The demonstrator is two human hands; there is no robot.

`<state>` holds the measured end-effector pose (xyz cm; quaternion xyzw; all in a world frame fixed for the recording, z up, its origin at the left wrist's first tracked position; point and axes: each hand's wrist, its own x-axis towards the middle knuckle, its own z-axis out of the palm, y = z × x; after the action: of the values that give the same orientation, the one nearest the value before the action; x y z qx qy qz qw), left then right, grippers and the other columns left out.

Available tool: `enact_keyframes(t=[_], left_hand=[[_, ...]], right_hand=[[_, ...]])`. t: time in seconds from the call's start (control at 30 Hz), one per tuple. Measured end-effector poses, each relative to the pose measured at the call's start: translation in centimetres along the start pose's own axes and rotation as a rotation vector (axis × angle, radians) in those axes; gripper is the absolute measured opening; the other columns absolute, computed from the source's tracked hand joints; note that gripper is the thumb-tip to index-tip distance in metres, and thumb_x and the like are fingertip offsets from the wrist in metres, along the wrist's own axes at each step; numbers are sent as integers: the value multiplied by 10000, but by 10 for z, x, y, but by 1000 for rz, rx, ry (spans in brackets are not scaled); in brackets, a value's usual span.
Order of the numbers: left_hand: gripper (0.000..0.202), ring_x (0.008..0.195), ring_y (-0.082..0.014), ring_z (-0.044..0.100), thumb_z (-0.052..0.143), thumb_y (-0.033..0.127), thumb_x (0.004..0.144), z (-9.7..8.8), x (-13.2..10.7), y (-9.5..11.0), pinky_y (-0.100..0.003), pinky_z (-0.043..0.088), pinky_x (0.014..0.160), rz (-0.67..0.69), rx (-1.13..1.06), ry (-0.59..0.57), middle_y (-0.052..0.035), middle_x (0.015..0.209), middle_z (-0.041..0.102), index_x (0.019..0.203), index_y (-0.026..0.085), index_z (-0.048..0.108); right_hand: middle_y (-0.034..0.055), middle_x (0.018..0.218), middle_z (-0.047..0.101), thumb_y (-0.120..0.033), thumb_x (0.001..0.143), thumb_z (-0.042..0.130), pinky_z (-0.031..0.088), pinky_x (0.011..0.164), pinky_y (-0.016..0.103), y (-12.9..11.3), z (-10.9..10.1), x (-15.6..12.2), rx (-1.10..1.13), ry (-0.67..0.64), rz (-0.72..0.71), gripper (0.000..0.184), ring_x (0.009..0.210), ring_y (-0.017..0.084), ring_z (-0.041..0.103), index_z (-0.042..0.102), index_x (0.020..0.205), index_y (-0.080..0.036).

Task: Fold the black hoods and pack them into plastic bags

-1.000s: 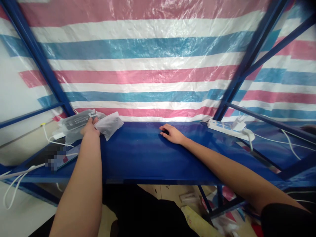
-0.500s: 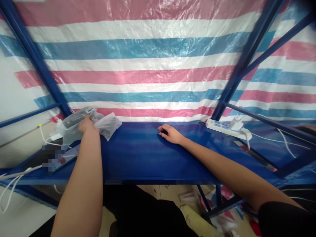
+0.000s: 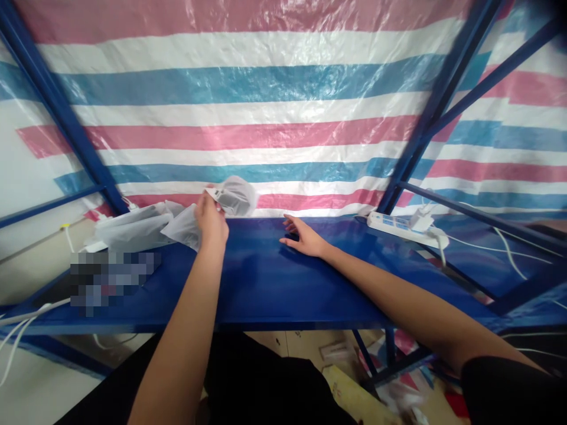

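Note:
My left hand (image 3: 211,219) is closed on a small translucent white plastic bag (image 3: 234,196), lifted above the blue shelf (image 3: 261,283) near its back edge. A second white bag (image 3: 182,226) lies just left of that hand, and a larger clear bag (image 3: 133,227) with something grey inside rests further left. My right hand (image 3: 302,236) lies on the shelf a little right of centre, fingers spread and empty.
A white power strip (image 3: 401,227) with a plug and white cables sits at the back right. A blurred flat item (image 3: 108,277) and white cables (image 3: 26,319) lie at the left. Blue frame posts (image 3: 66,112) rise at both sides before a striped tarp. Boxes clutter the floor below.
My left hand left the large bag at the far left, moved right and lifted a small white bag. My right hand opened its fingers slightly. The view shifted a little.

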<state>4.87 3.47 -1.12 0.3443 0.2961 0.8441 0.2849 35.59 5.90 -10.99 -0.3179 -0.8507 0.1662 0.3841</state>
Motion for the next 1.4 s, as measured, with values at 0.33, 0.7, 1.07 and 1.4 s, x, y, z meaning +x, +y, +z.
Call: enact_keyframes(t=[0.33, 0.7, 1.07, 1.4], left_hand=[[105, 913, -250, 799, 640, 148, 974, -7, -50, -42, -441, 676, 940, -845, 106, -155, -113, 947, 801, 997, 154, 742], [522, 1486, -391, 562, 796, 597, 950, -28, -49, -41, -559, 468, 1234, -6, 821, -551, -195, 1545, 620, 1317, 232, 729], [190, 1192, -274, 687, 685, 353, 1080, -9, -73, -40, -492, 505, 1112, 699, 979, -1094, -73, 1223, 783, 1175, 287, 836], [217, 1132, -284, 692, 604, 281, 1098, -8, -71, -33, -467, 520, 1012, 715, 1076, -1035, -87, 1129, 791, 1062, 248, 815]], right_hand=[[135, 1457, 683, -535, 1023, 753, 629, 1047, 538, -21, -8, 1, -33, 81, -186, 545, 1268, 350, 707, 661, 1518, -325], [124, 1367, 723, -476, 1041, 729, 622, 1067, 521, -13, -10, 3, -80, 231, -81, 323, 1234, 324, 717, 777, 1304, -293], [117, 1241, 695, -398, 1084, 670, 592, 1077, 504, -26, -7, 0, -75, 160, -250, 177, 1208, 302, 703, 805, 1113, -287], [116, 1200, 744, -423, 1103, 626, 605, 1044, 502, -31, -5, 4, -56, 172, -225, 220, 1150, 298, 725, 793, 1116, -281]])
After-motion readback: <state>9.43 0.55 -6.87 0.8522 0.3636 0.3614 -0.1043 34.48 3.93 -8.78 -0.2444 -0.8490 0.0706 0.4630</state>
